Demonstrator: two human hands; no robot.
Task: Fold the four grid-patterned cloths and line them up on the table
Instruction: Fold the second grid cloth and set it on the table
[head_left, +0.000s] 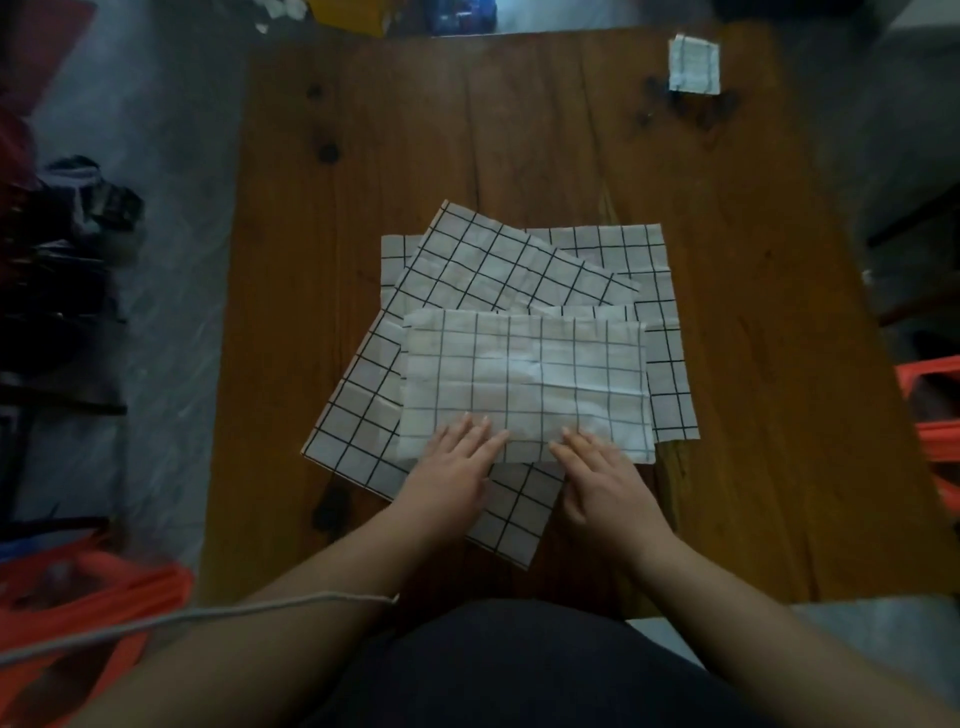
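Note:
A pile of white cloths with black grid lines lies in the middle of the wooden table (519, 130). On top sits a cloth folded in half (524, 379), a wide rectangle with its near edge towards me. My left hand (457, 467) and my right hand (602, 478) rest flat, fingers straight, on that near edge, side by side. Under it a tilted cloth (488, 265) spreads from far centre to near left, and another flat cloth (660, 280) shows at the right. A small folded grid cloth (694, 65) lies at the table's far right corner.
Orange plastic items stand off the table at the near left (88, 587) and at the right edge (935, 415). Dark clutter lies on the floor at the left (78, 234). A grey cord (182, 621) crosses my left forearm.

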